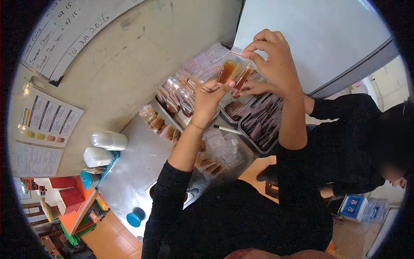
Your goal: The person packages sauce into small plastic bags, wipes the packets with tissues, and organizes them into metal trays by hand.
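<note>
Raised over the metal trays is a clear zip bag (227, 71) with brown-orange sauce in it. A second sauce packet (244, 77) shows right beside it. My left hand (210, 100) pinches the lower part of the bag. My right hand (271, 56) is closed on its top edge, near the red zip line. Just below my right hand, a co-worker's hand (254, 88) reaches over the trays. Under the bag stand a tray of packets (169, 110) at the left and a tray of dark packets (262, 125) at the right.
On the steel table (129, 172) lie a marker (227, 129), loose sauce bags (207, 165), more packets (157, 123) and a blue lid (135, 217). Stacked plastic containers (109, 140) stand by the wall. A co-worker in black (349, 138) is close at the right.
</note>
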Action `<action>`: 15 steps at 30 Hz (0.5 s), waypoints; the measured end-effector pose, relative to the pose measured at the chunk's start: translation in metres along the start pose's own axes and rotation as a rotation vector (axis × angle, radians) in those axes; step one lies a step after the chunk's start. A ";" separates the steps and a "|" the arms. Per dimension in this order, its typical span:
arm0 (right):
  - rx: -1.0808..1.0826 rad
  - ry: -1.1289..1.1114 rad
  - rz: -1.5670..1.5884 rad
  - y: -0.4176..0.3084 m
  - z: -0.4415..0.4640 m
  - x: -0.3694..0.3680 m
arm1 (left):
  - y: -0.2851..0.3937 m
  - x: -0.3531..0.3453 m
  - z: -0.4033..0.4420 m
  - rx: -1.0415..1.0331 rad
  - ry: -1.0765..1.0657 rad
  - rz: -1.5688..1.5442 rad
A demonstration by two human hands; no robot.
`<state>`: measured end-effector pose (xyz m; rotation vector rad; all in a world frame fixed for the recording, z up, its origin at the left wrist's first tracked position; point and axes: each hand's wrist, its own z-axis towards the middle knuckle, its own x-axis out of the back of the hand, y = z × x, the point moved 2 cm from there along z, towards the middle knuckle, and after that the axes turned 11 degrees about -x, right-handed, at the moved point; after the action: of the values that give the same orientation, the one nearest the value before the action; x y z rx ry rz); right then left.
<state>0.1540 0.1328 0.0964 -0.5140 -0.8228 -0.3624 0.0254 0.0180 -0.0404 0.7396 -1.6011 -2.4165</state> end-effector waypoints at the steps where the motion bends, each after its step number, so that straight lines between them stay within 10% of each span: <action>1: 0.009 0.005 0.009 0.000 0.000 -0.001 | -0.005 0.003 -0.001 0.044 0.011 -0.001; 15: -0.010 -0.289 0.118 0.034 -0.070 -0.100 | -0.065 0.095 -0.076 -0.026 0.237 0.257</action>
<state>0.1495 0.1322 -0.0302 -0.6305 -1.0641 -0.1856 -0.0117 -0.0537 -0.1523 0.7334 -1.4701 -2.0806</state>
